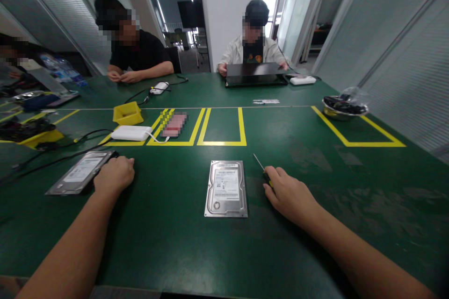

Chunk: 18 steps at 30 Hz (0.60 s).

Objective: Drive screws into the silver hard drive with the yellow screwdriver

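In the head view, a silver hard drive [226, 189] with a white label lies flat on the green table [168, 243] between my hands. My right hand [286, 194] is closed around the handle of a screwdriver [258, 162], whose thin shaft points up and left towards the drive without touching it. At the left, a second hard drive [81, 170] lies label up. My left hand [114, 175] is closed at that drive's right edge, seemingly gripping it. The fingertips there are hidden beneath the hand.
Yellow tape rectangles [242, 126] mark the table. A white power bank [131, 132] is cabled to a phone [174, 125]. Beyond stands a yellow bin [128, 113]; a metal bowl [345, 106] of dark parts sits right. Opposite, one person [257, 51] holds a black panel [256, 74]; another [140, 51] sits left.
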Each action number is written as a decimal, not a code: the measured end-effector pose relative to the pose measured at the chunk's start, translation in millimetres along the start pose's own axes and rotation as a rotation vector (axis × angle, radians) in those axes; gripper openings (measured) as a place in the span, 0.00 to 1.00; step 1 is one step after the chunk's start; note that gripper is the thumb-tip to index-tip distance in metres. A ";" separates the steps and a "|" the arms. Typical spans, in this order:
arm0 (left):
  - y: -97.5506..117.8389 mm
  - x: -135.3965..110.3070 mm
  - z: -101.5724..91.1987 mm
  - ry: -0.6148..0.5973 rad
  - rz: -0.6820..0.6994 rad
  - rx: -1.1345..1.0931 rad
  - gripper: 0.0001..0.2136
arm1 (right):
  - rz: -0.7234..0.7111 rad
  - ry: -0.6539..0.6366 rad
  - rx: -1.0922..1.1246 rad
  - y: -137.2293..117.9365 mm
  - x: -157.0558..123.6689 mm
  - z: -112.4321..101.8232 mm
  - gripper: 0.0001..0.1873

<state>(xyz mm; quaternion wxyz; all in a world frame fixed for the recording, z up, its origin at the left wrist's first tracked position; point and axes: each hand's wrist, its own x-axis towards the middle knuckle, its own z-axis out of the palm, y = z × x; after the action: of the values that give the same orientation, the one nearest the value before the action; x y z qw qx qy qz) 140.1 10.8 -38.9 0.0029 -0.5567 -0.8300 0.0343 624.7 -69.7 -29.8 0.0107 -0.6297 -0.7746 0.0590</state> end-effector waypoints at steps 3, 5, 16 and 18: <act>1.4 -1.6 0.0 0.046 0.009 -0.008 0.25 | 0.000 0.001 -0.005 -0.1 0.5 -0.3 0.14; 2.7 -2.9 -0.5 0.102 0.009 -0.020 0.24 | 0.001 -0.003 -0.008 0.0 0.5 -0.6 0.15; 6.5 -8.3 -6.0 0.370 -0.128 -0.269 0.12 | -0.001 -0.008 -0.003 0.4 0.3 -0.8 0.13; 6.9 -10.6 -6.2 0.390 -0.147 -0.312 0.11 | 0.000 -0.007 -0.001 0.5 0.9 -0.6 0.13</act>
<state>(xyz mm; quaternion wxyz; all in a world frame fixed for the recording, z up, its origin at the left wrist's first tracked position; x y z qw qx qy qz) 150.7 4.0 -32.8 0.0796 -0.4849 -0.8471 -0.2023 625.0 -68.6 -29.3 0.0076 -0.6295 -0.7746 0.0606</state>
